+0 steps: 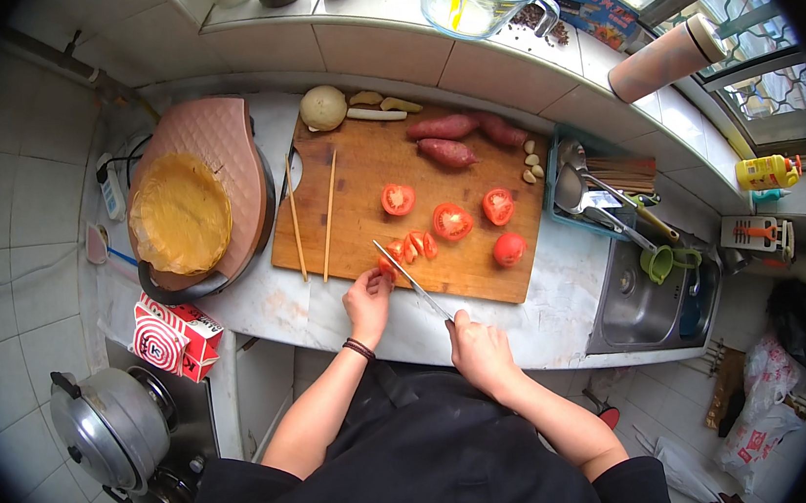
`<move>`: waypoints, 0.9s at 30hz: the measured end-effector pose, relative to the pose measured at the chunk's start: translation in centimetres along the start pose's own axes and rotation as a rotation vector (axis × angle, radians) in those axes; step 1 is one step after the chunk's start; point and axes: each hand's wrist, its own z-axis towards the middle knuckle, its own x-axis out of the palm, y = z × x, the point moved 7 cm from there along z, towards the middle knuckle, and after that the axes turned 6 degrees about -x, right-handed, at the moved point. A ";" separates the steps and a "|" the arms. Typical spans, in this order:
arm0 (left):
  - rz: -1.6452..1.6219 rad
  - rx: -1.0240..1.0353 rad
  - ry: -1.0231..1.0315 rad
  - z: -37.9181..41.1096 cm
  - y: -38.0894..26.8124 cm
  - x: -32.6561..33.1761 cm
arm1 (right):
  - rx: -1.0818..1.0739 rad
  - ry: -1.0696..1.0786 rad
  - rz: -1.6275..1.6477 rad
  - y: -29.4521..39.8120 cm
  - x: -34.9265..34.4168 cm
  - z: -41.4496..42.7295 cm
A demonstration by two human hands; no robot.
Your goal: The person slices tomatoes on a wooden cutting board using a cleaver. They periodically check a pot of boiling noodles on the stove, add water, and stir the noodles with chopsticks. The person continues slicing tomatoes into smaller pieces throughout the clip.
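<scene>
My right hand grips the handle of a kitchen knife, its blade slanting up and left over the front edge of a wooden cutting board. With its fingertips my left hand holds a piece of tomato beside the blade. Several tomato wedges lie just right of the knife tip. Cut tomato halves rest cut side up farther back, and a tomato piece sits skin side up at the right. Two chopsticks lie apart on the board's left part.
Sweet potatoes, garlic cloves and an onion line the board's back. A pink electric griddle bearing thin yellow sheets stands left. Rightward are a utensil basket and a sink; a pot stands at lower left.
</scene>
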 end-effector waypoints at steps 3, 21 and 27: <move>-0.032 0.029 -0.026 0.0 -0.1 0.1 | 0.001 0.030 -0.044 0.3 -0.2 0.0; 0.046 0.033 -0.107 0.5 0.2 0.1 | -0.127 0.011 -0.090 -0.5 2.6 3.9; 0.114 0.073 -0.123 0.5 -0.2 -0.5 | -0.203 -0.079 -0.126 -0.5 4.7 5.5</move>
